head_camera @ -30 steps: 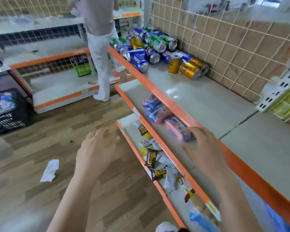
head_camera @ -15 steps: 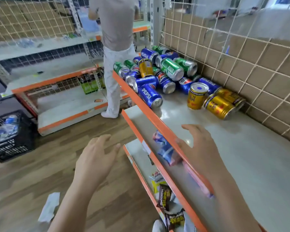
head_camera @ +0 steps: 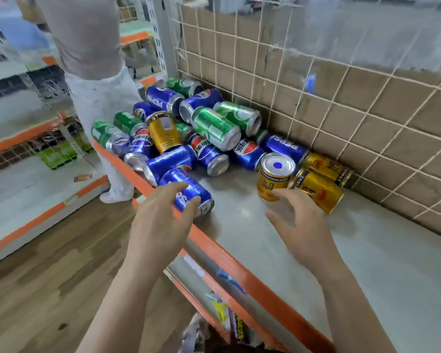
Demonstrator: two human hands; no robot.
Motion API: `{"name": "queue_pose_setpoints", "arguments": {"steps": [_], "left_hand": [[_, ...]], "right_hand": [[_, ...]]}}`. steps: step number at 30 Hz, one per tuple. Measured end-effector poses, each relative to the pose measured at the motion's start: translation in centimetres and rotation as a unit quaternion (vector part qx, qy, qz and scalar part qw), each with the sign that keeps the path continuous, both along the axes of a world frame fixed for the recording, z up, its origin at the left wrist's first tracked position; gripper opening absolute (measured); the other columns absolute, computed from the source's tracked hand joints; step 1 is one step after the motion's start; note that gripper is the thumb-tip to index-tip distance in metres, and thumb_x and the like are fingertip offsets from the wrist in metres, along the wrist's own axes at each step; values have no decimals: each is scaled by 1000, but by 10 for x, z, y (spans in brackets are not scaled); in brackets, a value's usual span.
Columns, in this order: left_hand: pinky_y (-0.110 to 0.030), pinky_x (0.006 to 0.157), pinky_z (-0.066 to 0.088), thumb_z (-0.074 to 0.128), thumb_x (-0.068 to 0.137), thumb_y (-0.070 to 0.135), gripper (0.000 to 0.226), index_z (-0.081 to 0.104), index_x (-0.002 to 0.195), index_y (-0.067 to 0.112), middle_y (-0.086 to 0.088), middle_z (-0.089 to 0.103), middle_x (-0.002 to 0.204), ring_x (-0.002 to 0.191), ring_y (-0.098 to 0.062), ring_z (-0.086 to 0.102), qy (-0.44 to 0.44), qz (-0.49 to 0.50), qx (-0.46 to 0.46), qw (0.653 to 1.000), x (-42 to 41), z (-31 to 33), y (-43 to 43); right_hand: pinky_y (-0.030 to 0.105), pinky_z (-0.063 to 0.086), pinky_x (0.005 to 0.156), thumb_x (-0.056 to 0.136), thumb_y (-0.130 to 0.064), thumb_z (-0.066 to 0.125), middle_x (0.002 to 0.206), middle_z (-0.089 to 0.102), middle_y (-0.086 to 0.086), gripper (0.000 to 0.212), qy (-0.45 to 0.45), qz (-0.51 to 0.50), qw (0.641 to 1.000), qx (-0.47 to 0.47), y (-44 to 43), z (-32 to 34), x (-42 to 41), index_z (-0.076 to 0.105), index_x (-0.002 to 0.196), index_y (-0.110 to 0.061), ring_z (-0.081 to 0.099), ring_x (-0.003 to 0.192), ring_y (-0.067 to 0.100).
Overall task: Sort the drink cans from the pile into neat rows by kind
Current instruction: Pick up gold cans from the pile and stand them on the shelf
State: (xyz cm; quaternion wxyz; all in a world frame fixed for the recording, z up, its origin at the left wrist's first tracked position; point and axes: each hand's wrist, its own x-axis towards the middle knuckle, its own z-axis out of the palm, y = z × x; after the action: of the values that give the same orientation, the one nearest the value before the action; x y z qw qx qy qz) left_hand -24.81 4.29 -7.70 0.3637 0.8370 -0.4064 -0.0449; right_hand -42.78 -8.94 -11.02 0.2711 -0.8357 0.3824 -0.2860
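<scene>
The fingers (head_camera: 189,207) of the left hand (head_camera: 161,225) are spread wide and curled over the nearest blue can (head_camera: 189,192), which lies on its side at the orange front edge of the shelf (head_camera: 367,263); the fingertips are at the can's side, but whether they press on it cannot be told. The right hand (head_camera: 306,225) is open too, fingers fanned and holding nothing, just beside an upright gold can (head_camera: 274,178) whose silver top faces up. Touching that can on its right lie two more gold cans (head_camera: 318,187) on their sides, close to the wire grid (head_camera: 316,103) that backs the shelf.

Behind both hands the pile (head_camera: 189,128) fills the shelf's far corner: blue, green and one gold can heaped on their sides, some resting on others, with green ones mostly on top and at the left end. The grey shelf surface nearer the camera is bare. A second person (head_camera: 92,72) in pale clothes stands on the wooden floor (head_camera: 49,289) at the pile's left end. Lower shelves under the orange edge hold small packets (head_camera: 222,309), too blurred to identify.
</scene>
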Motion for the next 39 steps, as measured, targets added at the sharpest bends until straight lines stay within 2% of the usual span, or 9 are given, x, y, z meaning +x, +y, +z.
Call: {"name": "queue_pose_setpoints", "arguments": {"steps": [5, 13, 16, 20, 26, 30, 35, 37, 39], "left_hand": [[-32, 90, 43, 60, 88, 34, 37, 59, 122, 20, 1, 62, 114, 107, -18, 56, -4, -167, -5, 986, 21, 17, -76], [-35, 93, 42, 61, 85, 39, 44, 51, 125, 23, 1, 56, 122, 114, -21, 51, 7, -351, 80, 933, 5, -1, -147], [-31, 93, 38, 69, 79, 36, 63, 42, 132, 18, 0, 51, 128, 120, -20, 46, 49, -349, 107, 930, -4, -18, -166], [-36, 97, 42, 78, 69, 27, 85, 30, 137, 14, -3, 51, 130, 120, -22, 49, 127, -316, 89, 936, -20, -38, -176], [-14, 75, 34, 83, 65, 21, 74, 33, 119, 25, 9, 56, 117, 104, -9, 54, 214, -225, 5, 950, -36, -56, -167], [-14, 67, 34, 83, 66, 29, 63, 35, 106, 29, 10, 57, 107, 100, -13, 56, 239, -194, 24, 951, -39, -68, -162], [-20, 69, 35, 85, 60, 30, 61, 40, 101, 28, 7, 61, 106, 94, -14, 56, 213, -187, 32, 959, -37, -65, -166], [-19, 65, 36, 86, 56, 30, 63, 42, 101, 29, 8, 59, 103, 90, -11, 54, 205, -193, 23, 959, -36, -63, -165], [-14, 64, 33, 87, 55, 29, 65, 47, 107, 28, 5, 53, 103, 90, -10, 51, 180, -200, 7, 963, -35, -61, -165]], "right_hand": [[22, 42, 86, 83, -18, 68, 98, 60, -10, 25, -39, -145, 989, 14, -12, 6, -2, 63, 107, -17, 57, 95, 12], [35, 47, 91, 83, -18, 68, 108, 65, 1, 32, -10, -300, 954, 16, -19, -3, -19, 63, 114, -14, 60, 101, 18], [32, 46, 89, 84, -19, 67, 107, 64, 1, 31, -4, -325, 945, 32, -25, -8, -26, 62, 115, -14, 57, 98, 15], [28, 42, 82, 84, -20, 66, 103, 56, 0, 32, -5, -350, 936, 33, -41, -12, -32, 60, 116, -16, 53, 91, 14], [37, 38, 103, 80, -28, 71, 133, 40, 6, 71, 37, -304, 942, 136, -60, -35, -33, 33, 140, -22, 43, 122, 24], [35, 34, 103, 75, -29, 76, 138, 35, 7, 80, 32, -307, 940, 148, -65, -41, -29, 28, 140, -26, 37, 126, 26], [34, 48, 89, 65, -28, 85, 118, 54, 1, 72, -61, -311, 933, 169, -63, -40, -34, 41, 121, -35, 54, 105, 21], [27, 49, 82, 63, -28, 85, 113, 57, -1, 65, -121, -310, 928, 167, -60, -35, -38, 46, 114, -37, 57, 97, 15], [29, 50, 85, 64, -33, 84, 115, 54, 2, 61, -161, -314, 923, 153, -57, -29, -42, 50, 114, -39, 57, 97, 12]]}}
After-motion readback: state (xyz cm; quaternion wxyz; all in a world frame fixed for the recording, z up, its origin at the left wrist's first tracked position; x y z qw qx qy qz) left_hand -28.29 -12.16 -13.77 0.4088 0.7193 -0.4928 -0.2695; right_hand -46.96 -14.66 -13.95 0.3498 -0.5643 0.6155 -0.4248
